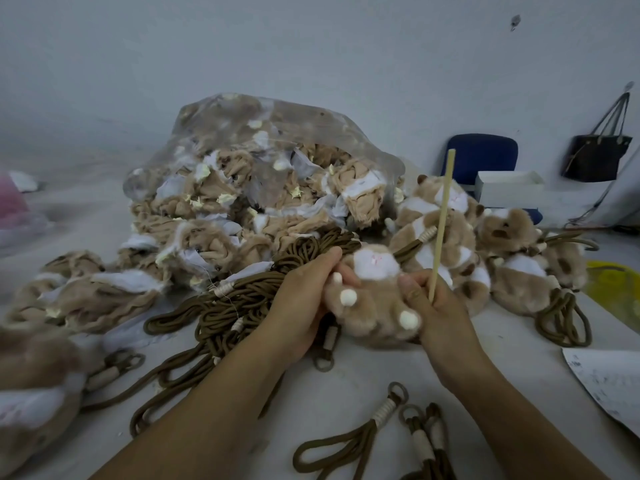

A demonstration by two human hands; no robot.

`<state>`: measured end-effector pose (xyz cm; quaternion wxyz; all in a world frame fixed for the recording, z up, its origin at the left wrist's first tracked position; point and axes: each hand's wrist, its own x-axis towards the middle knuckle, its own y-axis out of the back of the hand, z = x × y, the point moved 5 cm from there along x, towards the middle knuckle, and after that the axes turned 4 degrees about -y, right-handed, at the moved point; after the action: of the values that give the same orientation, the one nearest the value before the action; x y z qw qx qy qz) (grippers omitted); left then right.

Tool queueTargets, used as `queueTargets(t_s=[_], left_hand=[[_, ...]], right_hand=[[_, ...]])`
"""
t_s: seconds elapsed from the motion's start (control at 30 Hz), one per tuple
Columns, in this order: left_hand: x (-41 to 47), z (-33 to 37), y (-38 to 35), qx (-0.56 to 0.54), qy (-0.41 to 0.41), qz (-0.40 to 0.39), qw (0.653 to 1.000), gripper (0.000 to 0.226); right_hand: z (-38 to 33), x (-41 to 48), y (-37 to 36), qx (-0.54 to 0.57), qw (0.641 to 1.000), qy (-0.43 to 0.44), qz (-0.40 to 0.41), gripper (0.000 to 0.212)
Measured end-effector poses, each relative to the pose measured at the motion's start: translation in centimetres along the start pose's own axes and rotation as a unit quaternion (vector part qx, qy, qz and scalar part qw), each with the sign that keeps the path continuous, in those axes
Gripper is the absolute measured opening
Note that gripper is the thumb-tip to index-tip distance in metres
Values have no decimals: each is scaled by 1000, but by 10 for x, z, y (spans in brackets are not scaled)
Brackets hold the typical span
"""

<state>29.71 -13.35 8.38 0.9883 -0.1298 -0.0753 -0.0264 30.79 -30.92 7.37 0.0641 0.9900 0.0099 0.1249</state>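
A tan and white plush toy [372, 299] with small white paws is held between both hands above the table. My left hand [304, 299] grips its left side, thumb and fingers curled round the fur. My right hand [436, 306] holds its right side and also pinches a thin wooden stick [441, 226] that stands almost upright. A brown cord comes off the toy's top toward a heap of brown cords [242, 299].
A clear plastic bag [263, 161] of unturned plush skins lies behind. Finished plush toys [502, 251] pile at the right. Loose cord loops with rings [377, 424] lie near me. A paper sheet [609, 382], a yellow bag [613, 282], a white box [509, 188] and a blue chair [481, 157] are at right.
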Motion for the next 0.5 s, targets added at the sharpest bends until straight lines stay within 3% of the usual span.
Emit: queueTargets(t_s=[0.1,0.2,0.37,0.43,0.5], left_hand=[[4,0,11,9,-9,50,999,38],[9,0,20,22,13,73,997,39],[-7,-16,4,127,212,-87,965,63],[-14,-25,-4,106,265,-139,948,82],[-17,-29,-12,21,275,-145,950,79]], right_hand=[[-3,1,6,56,998,1,18,29],[-6,2,12,59,998,12,27,18],[-12,0,8,38,998,46,19,21],[-14,-2,6,34,998,54,7,25],[-14,-4,4,28,998,56,-10,23]])
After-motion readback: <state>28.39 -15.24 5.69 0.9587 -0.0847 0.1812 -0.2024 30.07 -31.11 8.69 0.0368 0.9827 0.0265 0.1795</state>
